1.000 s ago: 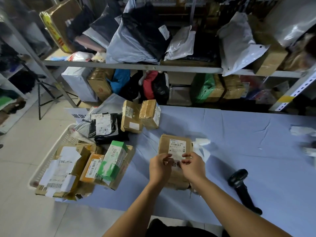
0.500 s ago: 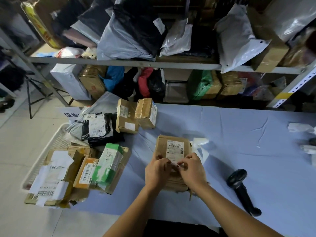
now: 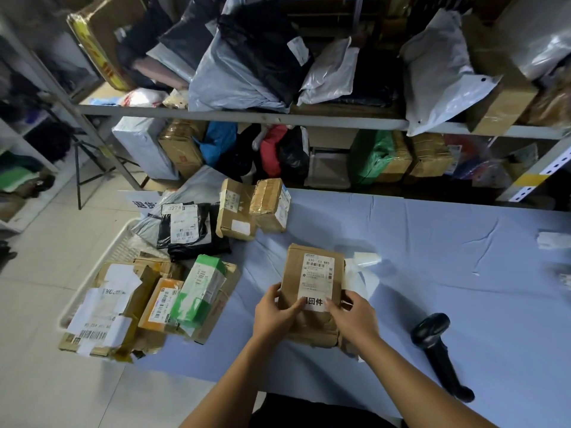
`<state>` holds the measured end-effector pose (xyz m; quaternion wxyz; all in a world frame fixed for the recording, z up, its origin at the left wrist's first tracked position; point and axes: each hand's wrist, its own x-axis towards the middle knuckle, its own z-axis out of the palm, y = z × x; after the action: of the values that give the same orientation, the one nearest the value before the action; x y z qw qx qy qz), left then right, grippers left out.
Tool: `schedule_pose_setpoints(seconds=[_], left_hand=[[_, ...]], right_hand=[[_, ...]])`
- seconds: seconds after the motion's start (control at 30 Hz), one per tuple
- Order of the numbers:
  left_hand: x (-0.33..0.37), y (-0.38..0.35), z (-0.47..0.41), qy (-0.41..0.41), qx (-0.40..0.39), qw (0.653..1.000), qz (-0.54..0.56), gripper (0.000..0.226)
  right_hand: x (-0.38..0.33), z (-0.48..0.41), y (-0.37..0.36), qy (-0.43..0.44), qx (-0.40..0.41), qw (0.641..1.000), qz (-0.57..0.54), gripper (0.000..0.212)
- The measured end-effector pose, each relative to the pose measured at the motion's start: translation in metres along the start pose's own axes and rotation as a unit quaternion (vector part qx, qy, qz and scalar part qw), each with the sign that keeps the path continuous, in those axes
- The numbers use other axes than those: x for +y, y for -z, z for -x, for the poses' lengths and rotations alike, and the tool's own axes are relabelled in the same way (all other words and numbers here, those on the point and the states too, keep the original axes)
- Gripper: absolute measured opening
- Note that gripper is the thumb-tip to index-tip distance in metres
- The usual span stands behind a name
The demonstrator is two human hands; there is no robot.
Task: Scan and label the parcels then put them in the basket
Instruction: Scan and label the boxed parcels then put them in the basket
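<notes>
Left of the left hand (image 3: 275, 313), the blue-clothed table (image 3: 432, 257) ends in a slanting edge. The heaped parcels there overlap it and leave little bare cloth on that side. Beyond the left hand, two brown boxes (image 3: 253, 208) stand touching each other near the far edge. The near edge runs under both forearms.

Between the hands lies the brown parcel (image 3: 312, 273), flat on the cloth. The left hand grasps its left side, thumb pressing the white label (image 3: 315, 301) with black characters. The right hand (image 3: 352, 316) grasps its right side, thumb on the same label. Just beyond the right hand, curled backing paper (image 3: 364, 267) lies beside the parcel. Right of the right hand, the black scanner (image 3: 438, 347) lies apart from it. Past that, the cloth stretches open and creased to the right, with white scraps (image 3: 553, 239) at its far end.

The white basket (image 3: 119, 247) sits well left of the left hand, against the table's slanting edge. It holds a torn cardboard parcel (image 3: 105, 307) pasted with white papers, then an orange box (image 3: 160, 304). Next comes a green-and-white box (image 3: 200, 288) tilted on top. Farther back lies a black bag (image 3: 188, 230) with a white slip.
</notes>
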<state>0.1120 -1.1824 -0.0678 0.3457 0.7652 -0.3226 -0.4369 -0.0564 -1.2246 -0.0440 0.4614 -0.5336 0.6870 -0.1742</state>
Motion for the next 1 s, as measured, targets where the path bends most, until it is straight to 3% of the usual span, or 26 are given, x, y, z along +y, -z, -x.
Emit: schedule_pose_setpoints(seconds=[0.2, 0.4, 0.73, 0.87, 1.0], left_hand=[[0.001, -0.001, 0.023, -0.005, -0.034, 0.995, 0.091, 0.039], [0.017, 0.005, 0.06, -0.015, 0.021, 0.991, 0.135, 0.033], [0.046, 0.06, 0.116, -0.066, 0.088, 0.979, 0.169, 0.046], [0.035, 0.099, 0.141, -0.089, 0.127, 0.97, 0.186, 0.056], [0.023, 0.151, 0.173, -0.125, 0.145, 0.959, 0.21, 0.047]], right_hand=[[0.0, 0.002, 0.005, 0.03, -0.049, 0.998, -0.005, 0.038], [-0.01, 0.016, 0.016, 0.085, -0.052, 0.995, 0.019, 0.028], [-0.066, 0.064, 0.022, 0.193, -0.075, 0.978, 0.025, 0.034], [-0.088, 0.098, 0.004, 0.225, -0.082, 0.971, 0.017, 0.028], [-0.111, 0.145, -0.03, 0.255, -0.077, 0.964, 0.02, 0.028]])
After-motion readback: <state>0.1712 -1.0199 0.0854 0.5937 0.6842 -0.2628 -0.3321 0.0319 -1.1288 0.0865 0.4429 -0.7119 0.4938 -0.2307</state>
